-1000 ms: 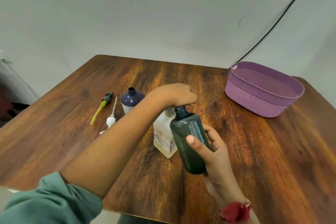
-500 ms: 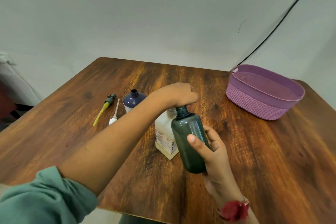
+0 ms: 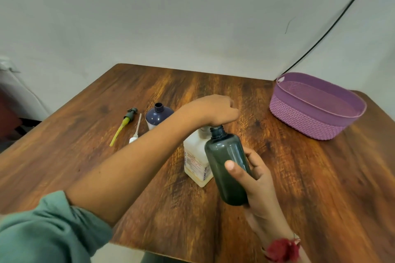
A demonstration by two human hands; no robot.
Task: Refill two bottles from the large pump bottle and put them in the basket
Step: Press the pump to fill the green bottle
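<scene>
Bottle [image 3: 224, 153] wrapped by right hand [image 3: 260, 188] fingers [image 3: 252, 156], neck beneath left hand [image 3: 215, 110].

You're at a wood-grain table [image 3: 299, 177] set in the corner of bare white walls [image 3: 192, 17], a black cable [image 3: 333, 25] running down one, a purple basket [image 3: 316, 121] on top: seemingly a plain home room
</scene>
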